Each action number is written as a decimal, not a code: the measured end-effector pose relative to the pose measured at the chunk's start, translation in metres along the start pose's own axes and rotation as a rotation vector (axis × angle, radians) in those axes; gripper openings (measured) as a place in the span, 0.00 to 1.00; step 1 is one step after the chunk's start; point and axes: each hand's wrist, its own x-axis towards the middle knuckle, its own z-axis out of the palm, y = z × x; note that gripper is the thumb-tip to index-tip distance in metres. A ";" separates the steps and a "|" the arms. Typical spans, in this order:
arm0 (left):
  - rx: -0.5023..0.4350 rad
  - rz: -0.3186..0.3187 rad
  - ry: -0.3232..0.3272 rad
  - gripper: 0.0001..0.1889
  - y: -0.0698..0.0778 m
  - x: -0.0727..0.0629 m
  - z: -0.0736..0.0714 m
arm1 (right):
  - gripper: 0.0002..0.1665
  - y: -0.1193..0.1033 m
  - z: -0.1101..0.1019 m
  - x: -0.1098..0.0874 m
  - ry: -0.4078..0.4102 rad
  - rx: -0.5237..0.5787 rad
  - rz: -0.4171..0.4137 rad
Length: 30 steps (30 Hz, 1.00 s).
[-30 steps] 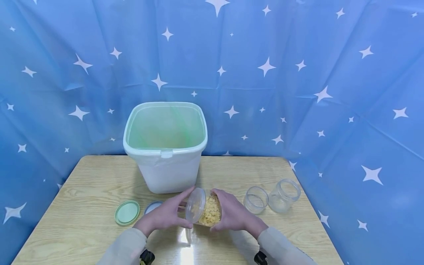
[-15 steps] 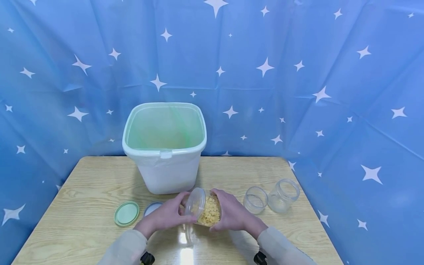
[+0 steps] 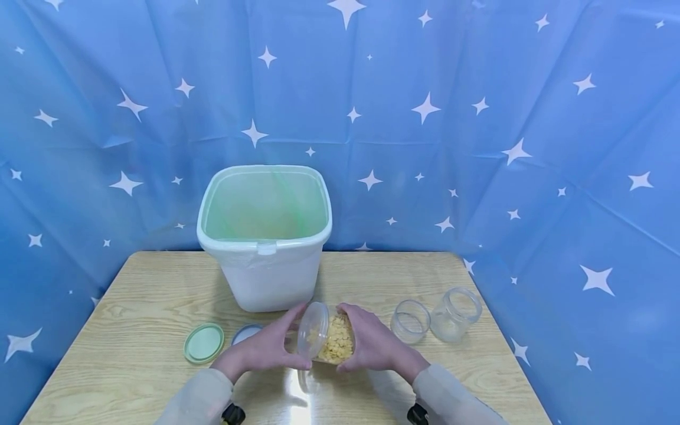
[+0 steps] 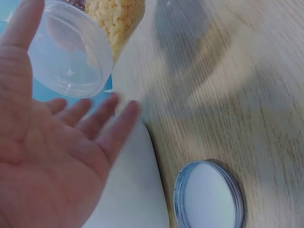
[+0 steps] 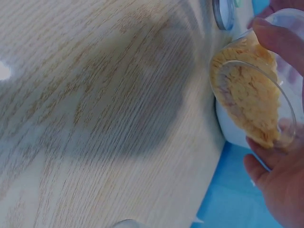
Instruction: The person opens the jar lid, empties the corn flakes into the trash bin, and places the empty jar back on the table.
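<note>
A clear jar of pale yellow flakes (image 3: 337, 339) is tilted over on its side above the table, its clear round lid (image 3: 313, 330) facing left. My right hand (image 3: 369, 339) grips the jar's body from the right, thumb on the near side and fingers on the far side. At the lid, my left hand (image 3: 271, 345) is spread with the thumb low and the fingers high. In the left wrist view those fingers are extended and parted beside the lid (image 4: 71, 52). The jar's round base (image 5: 249, 97) shows in the right wrist view.
A white bin (image 3: 268, 271) with a pale green inside stands behind my left hand. A green-rimmed lid (image 3: 204, 343) and a blue-rimmed lid (image 3: 245, 333) lie to the left. Two clear jars, one nearer (image 3: 410, 321) and one farther right (image 3: 454, 316), stand by the right edge.
My left thumb and fingers closed in on the lid half a second ago and are now spread wider. The jar and my right hand have stayed nearly still.
</note>
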 end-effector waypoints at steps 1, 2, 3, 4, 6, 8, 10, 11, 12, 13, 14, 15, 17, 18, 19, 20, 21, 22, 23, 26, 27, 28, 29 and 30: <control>-0.007 0.026 0.004 0.60 0.000 0.001 0.000 | 0.70 0.000 0.000 0.000 -0.002 -0.001 -0.003; 0.001 0.048 0.009 0.61 0.000 0.002 0.000 | 0.70 0.000 0.000 0.000 -0.003 0.001 -0.004; 0.011 0.062 0.014 0.62 0.000 0.003 0.000 | 0.70 0.000 0.001 0.000 -0.006 0.002 -0.005; 0.022 0.077 0.019 0.63 0.000 0.003 -0.001 | 0.70 0.001 0.001 0.000 -0.007 0.002 -0.008; 0.042 0.098 0.018 0.63 0.001 0.004 -0.001 | 0.70 0.001 0.001 0.000 -0.013 0.010 -0.010; 0.050 0.101 0.008 0.63 0.001 0.005 -0.001 | 0.70 0.001 0.001 0.000 -0.021 0.016 -0.009; 0.055 0.100 0.005 0.62 0.002 0.005 -0.001 | 0.70 0.001 0.002 0.000 -0.028 0.012 -0.010; 0.059 0.095 0.008 0.61 0.002 0.005 -0.001 | 0.71 0.000 0.001 0.000 -0.031 0.012 -0.010; 0.062 0.091 0.011 0.61 0.002 0.005 -0.001 | 0.70 0.000 0.001 0.000 -0.034 0.009 -0.010; 0.070 0.080 0.016 0.60 0.002 0.005 0.000 | 0.70 0.000 0.001 0.000 -0.037 0.005 -0.009; 0.082 0.071 0.026 0.58 0.002 0.005 0.000 | 0.70 0.000 0.001 0.000 -0.039 0.002 -0.008; 0.095 0.060 0.038 0.57 0.003 0.004 0.001 | 0.70 0.000 0.001 0.000 -0.041 0.004 -0.005; 0.116 0.030 0.059 0.54 0.003 0.004 0.001 | 0.70 -0.001 0.000 -0.001 -0.046 0.008 0.002; 0.121 0.013 0.066 0.53 0.003 0.004 0.002 | 0.70 -0.002 0.000 -0.001 -0.047 0.008 0.003; 0.135 -0.009 0.075 0.51 0.003 0.004 0.002 | 0.70 -0.002 0.000 -0.001 -0.047 0.010 0.004; 0.147 -0.029 0.082 0.50 0.004 0.004 0.002 | 0.69 -0.002 0.000 -0.001 -0.048 0.014 0.005; 0.160 -0.051 0.090 0.48 0.004 0.004 0.002 | 0.69 -0.002 0.000 -0.001 -0.050 0.020 0.007; 0.178 -0.074 0.097 0.46 0.005 0.005 0.003 | 0.69 -0.002 0.000 -0.001 -0.053 0.026 0.006; 0.194 -0.100 0.104 0.45 0.006 0.005 0.003 | 0.69 -0.002 0.000 -0.001 -0.056 0.030 0.006; 0.262 -0.170 0.130 0.41 0.008 0.006 0.005 | 0.69 -0.003 0.002 0.000 -0.062 0.039 0.006; 0.280 -0.185 0.139 0.40 0.009 0.007 0.006 | 0.70 -0.003 0.002 0.000 -0.063 0.039 0.004; 0.293 -0.198 0.145 0.39 0.009 0.007 0.007 | 0.70 -0.003 0.003 0.000 -0.062 0.037 0.003; 0.302 -0.207 0.150 0.37 0.010 0.007 0.007 | 0.70 -0.003 0.003 0.000 -0.060 0.031 0.001; 0.314 -0.213 0.153 0.36 0.009 0.007 0.008 | 0.69 -0.003 0.004 0.000 -0.058 0.026 -0.001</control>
